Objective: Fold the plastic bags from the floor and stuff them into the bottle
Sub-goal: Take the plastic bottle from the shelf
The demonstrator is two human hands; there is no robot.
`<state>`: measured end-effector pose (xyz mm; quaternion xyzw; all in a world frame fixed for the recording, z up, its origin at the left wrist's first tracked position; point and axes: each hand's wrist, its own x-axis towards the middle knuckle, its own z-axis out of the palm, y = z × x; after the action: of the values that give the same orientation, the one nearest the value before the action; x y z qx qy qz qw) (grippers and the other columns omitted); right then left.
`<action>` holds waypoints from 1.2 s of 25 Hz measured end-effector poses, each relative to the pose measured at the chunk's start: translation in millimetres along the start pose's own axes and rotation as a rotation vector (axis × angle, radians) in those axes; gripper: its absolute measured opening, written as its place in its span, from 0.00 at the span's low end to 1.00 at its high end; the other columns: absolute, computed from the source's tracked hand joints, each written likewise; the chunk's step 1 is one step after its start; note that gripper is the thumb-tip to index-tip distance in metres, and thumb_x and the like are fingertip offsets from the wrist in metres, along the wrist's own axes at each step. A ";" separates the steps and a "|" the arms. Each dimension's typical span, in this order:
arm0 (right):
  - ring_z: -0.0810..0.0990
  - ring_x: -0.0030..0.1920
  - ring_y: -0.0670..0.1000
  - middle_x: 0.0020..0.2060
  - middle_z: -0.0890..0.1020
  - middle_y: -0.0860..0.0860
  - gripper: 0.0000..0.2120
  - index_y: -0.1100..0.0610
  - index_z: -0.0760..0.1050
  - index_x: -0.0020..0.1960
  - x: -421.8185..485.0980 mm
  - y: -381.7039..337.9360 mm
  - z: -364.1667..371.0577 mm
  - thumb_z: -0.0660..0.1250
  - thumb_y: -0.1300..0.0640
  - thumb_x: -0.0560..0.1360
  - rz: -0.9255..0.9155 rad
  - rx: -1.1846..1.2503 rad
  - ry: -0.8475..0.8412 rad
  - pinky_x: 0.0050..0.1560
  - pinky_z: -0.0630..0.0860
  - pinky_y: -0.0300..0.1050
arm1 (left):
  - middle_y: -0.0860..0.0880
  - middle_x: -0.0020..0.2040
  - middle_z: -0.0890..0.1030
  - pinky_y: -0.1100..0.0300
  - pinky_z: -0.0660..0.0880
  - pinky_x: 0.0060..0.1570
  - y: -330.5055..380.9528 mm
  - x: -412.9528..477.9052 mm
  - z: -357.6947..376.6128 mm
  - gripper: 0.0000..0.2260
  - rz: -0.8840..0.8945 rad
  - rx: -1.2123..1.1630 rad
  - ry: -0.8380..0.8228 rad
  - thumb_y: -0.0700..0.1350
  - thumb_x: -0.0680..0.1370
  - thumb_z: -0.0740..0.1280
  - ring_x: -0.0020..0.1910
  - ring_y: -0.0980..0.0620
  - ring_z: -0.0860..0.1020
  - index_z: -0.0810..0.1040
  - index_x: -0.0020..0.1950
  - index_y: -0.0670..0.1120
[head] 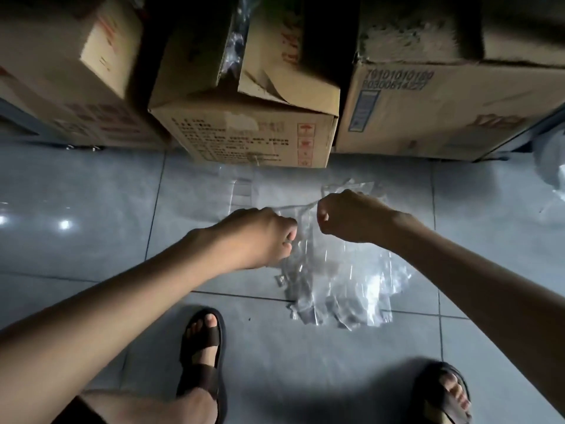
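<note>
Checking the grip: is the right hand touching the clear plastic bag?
Touching. Head view shows the right hand pinching the clear plastic bag at its top edge.

The plastic bag [339, 270] is seen to be clear and colourless, streaked with white glints along its creases. The floor tiles [91, 191] are shown in a pale grey-blue, crossed by a grid of thin dark grout lines and marked by bright white reflections at the left. The cardboard boxes [244, 133] are coloured tan-brown; the middle one is printed with black text and red symbols, and the right box [443, 117] is stamped with dark blue digits and a blue-bordered label. The sandals [211, 333] are dark brown
</note>
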<state>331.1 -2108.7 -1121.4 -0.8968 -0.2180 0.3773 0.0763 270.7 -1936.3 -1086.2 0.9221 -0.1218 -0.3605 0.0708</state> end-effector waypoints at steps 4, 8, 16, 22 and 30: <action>0.81 0.48 0.53 0.53 0.83 0.56 0.11 0.58 0.79 0.57 -2.0 9.8 1.9 0.63 0.54 0.80 -0.023 0.037 -0.005 0.46 0.78 0.47 | 0.55 0.51 0.82 0.58 0.74 0.44 1.4 -6.1 3.5 0.07 0.000 -0.060 0.044 0.49 0.79 0.61 0.48 0.52 0.80 0.78 0.53 0.53; 0.79 0.46 0.52 0.52 0.82 0.55 0.11 0.59 0.78 0.60 -25.6 7.3 2.3 0.63 0.57 0.81 -0.071 0.092 0.011 0.35 0.71 0.37 | 0.53 0.49 0.83 0.59 0.70 0.40 1.4 -22.1 7.3 0.07 0.002 -0.013 0.095 0.48 0.80 0.60 0.48 0.52 0.80 0.77 0.53 0.52; 0.74 0.37 0.47 0.36 0.71 0.41 0.07 0.52 0.77 0.56 -90.2 14.0 19.6 0.65 0.59 0.79 -0.040 0.045 0.068 0.35 0.67 0.40 | 0.49 0.52 0.83 0.52 0.79 0.48 29.9 -61.7 7.7 0.08 0.061 -0.116 0.204 0.48 0.81 0.62 0.48 0.49 0.80 0.78 0.56 0.49; 0.75 0.43 0.49 0.46 0.78 0.46 0.08 0.48 0.76 0.59 -143.5 -13.7 12.7 0.65 0.53 0.80 -0.070 -0.162 0.094 0.44 0.71 0.43 | 0.53 0.53 0.82 0.57 0.75 0.46 28.3 -123.8 10.4 0.06 0.084 -0.269 0.302 0.50 0.81 0.64 0.48 0.54 0.80 0.78 0.54 0.51; 0.77 0.47 0.51 0.55 0.81 0.49 0.12 0.49 0.76 0.61 -121.4 21.1 75.4 0.66 0.47 0.79 0.045 -0.024 0.007 0.47 0.71 0.44 | 0.56 0.44 0.82 0.54 0.79 0.50 52.2 -108.3 11.5 0.06 0.040 -0.441 0.276 0.50 0.80 0.64 0.46 0.51 0.82 0.80 0.51 0.52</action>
<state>209.4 -2184.1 -1102.7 -0.9036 -0.2020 0.3733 0.0577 176.8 -1957.0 -1013.1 0.9222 -0.0478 -0.2478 0.2932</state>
